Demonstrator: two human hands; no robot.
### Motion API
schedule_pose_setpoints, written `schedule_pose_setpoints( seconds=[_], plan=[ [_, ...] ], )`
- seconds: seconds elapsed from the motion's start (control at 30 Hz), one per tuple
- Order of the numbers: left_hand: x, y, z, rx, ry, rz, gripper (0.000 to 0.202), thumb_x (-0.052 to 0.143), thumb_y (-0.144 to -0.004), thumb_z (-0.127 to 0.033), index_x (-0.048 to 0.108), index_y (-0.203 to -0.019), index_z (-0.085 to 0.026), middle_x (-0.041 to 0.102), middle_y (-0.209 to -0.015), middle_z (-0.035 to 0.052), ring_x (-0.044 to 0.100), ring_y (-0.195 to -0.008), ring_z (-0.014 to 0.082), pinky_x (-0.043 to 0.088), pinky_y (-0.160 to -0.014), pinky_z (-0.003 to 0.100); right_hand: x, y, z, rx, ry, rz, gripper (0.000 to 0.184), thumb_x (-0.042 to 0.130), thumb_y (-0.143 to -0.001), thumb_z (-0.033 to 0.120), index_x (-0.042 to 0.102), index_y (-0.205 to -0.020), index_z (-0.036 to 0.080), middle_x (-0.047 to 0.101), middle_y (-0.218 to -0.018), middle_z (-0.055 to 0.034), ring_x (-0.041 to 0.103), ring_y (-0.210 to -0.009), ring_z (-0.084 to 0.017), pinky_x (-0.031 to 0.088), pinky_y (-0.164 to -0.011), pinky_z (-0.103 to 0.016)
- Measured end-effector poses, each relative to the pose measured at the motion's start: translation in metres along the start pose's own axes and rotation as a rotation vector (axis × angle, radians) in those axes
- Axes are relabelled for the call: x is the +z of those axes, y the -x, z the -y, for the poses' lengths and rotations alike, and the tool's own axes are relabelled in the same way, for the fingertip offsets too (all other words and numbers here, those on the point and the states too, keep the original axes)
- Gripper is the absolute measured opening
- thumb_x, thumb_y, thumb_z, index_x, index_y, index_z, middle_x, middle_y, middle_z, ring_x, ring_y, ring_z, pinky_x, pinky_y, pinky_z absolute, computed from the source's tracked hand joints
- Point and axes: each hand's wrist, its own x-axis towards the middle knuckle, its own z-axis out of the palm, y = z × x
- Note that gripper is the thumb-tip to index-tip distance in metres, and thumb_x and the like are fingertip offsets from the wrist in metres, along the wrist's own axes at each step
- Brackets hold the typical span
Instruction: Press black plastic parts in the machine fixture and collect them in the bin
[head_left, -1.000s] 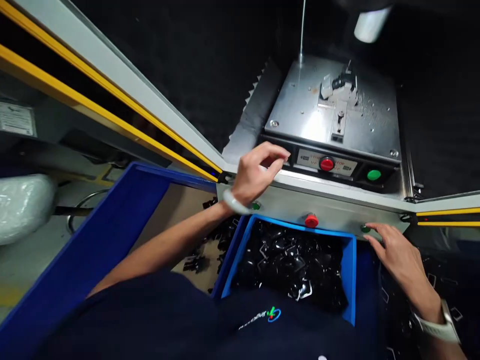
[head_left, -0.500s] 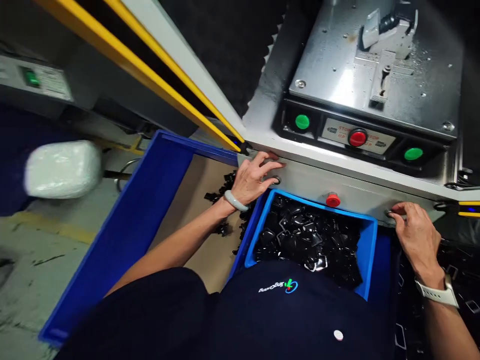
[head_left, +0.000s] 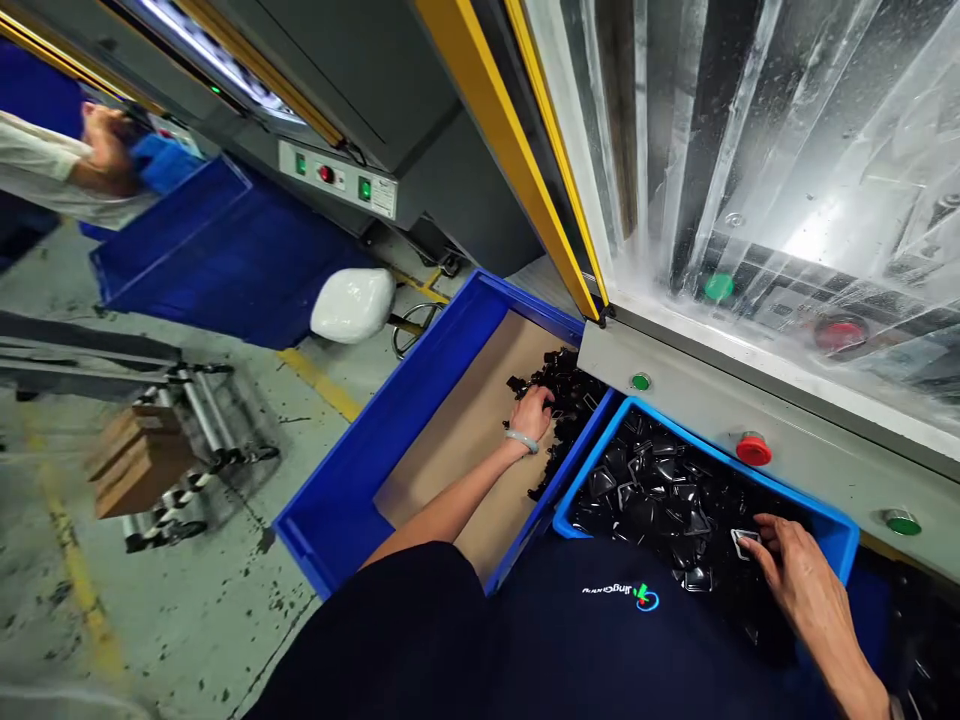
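My left hand (head_left: 531,415) reaches into a wide blue tray (head_left: 330,490) lined with brown cardboard. Its fingers are curled into a heap of small black parts (head_left: 566,395), and I cannot tell whether they grip any. My right hand (head_left: 795,580) is in a bright blue bin (head_left: 709,455) full of similar glossy black parts (head_left: 645,500). Its fingertips pinch a black part with a silver rim (head_left: 742,543). My dark shirt hides the near ends of the tray and bin.
A clear ribbed shield (head_left: 750,150) covers the machine behind a grey button panel (head_left: 750,440). Yellow-edged guard posts (head_left: 510,130) stand beside it. At far left, a person's hand (head_left: 105,150) works by another blue tray (head_left: 225,250). Cardboard pieces (head_left: 139,470) rest on a roller rack.
The clear shield has come down over the steel machine plate. My view has swung left. Both hands have moved from the panel's front edge down into the tray and bin.
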Motion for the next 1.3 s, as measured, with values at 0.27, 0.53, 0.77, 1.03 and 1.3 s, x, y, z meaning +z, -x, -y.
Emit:
schedule_pose_setpoints(
  seconds=[0.27,0.53,0.77,1.03,1.3],
  plan=[
    [0.0,0.0,0.013,0.024,0.112,0.026,0.015,0.058,-0.088,-0.006,0.067,-0.085,-0.018,0.069,-0.128,0.0162,0.055,-0.129,0.0353,0.034,-0.117,0.053,-0.008,0.001,0.003,-0.017,0.014,0.0,0.07,0.038,-0.099,0.083,0.073,-0.1,0.023,0.07,-0.094,-0.0114,0.073,-0.081,-0.029,0.061,-0.065,-0.044],
    [-0.028,0.005,-0.015,-0.053,0.538,-0.135,0.023,0.057,-0.093,-0.037,0.061,-0.104,-0.016,0.069,-0.1,0.0096,0.066,-0.096,0.0223,0.054,-0.091,0.034,-0.056,-0.004,0.014,0.035,-0.127,-0.006,0.053,0.051,-0.099,0.074,0.076,-0.101,0.028,0.076,-0.103,-0.0057,0.073,-0.078,-0.021,0.061,-0.066,-0.035],
    [-0.026,0.034,-0.14,0.238,0.886,-0.049,0.036,0.062,-0.096,-0.051,0.062,-0.112,-0.018,0.067,-0.102,0.0059,0.062,-0.082,0.0169,0.053,-0.075,0.028,-0.096,-0.039,0.117,-0.137,-0.326,-0.242,0.025,0.062,-0.105,0.047,0.074,-0.102,0.025,0.075,-0.103,-0.0065,0.071,-0.087,-0.019,0.059,-0.074,-0.031],
    [-0.039,0.059,-0.216,0.49,0.892,0.155,0.049,0.039,-0.11,-0.06,0.069,-0.109,-0.022,0.065,-0.116,0.0104,0.062,-0.112,0.0255,0.056,-0.096,0.038,-0.104,-0.046,0.103,-0.178,-0.074,-0.109,0.03,0.052,-0.109,0.048,0.069,-0.1,0.024,0.078,-0.093,-0.0024,0.076,-0.076,-0.018,0.056,-0.064,-0.029],
    [-0.032,0.066,-0.23,0.365,0.88,0.484,0.074,0.03,-0.103,-0.084,0.07,-0.107,-0.022,0.064,-0.109,0.0075,0.06,-0.088,0.0212,0.057,-0.079,0.036,-0.116,-0.024,0.085,-0.2,-0.12,0.037,0.027,0.047,-0.109,0.026,0.074,-0.105,0.026,0.076,-0.103,-0.004,0.077,-0.089,-0.016,0.065,-0.074,-0.029]
  ],
)
